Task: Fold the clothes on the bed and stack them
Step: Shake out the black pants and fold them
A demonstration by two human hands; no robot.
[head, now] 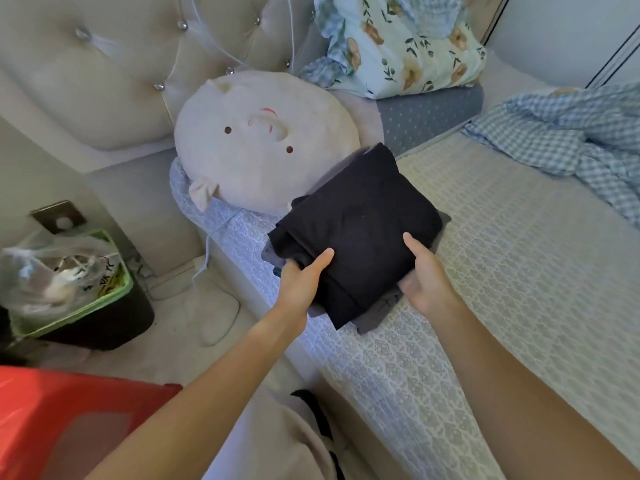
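Patterned bedding covers the bed (485,271), which fills the right half of the frame below a tufted headboard (104,81) at upper left. Just left of center, a person grips a folded black garment (360,230) from both near corners; it tops a small stack of folded clothes (372,318), whose grey layers peek out at the lower edge. The left hand (301,282) has its thumb laid on top of the black cloth and its fingers tucked out of sight beneath it. The right hand (424,277) is likewise closed on the opposite corner, thumb on top, fingers curled under. The stack sits near the bed's left edge, touching a round plush pillow (256,143) just above it. The garment's long axis appears to run diagonally, from lower left toward upper right, its far corner pointing at the headboard end.

Several pieces look folded and piled, so the job seems well advanced. A blue checked fabric (571,143) lies rumpled at the right edge; whether it is clothing awaiting folding or bedding cannot be told. A floral pillow (408,43) rests at upper center, and a green bin (86,289) with plastic bags stands on the floor at left.
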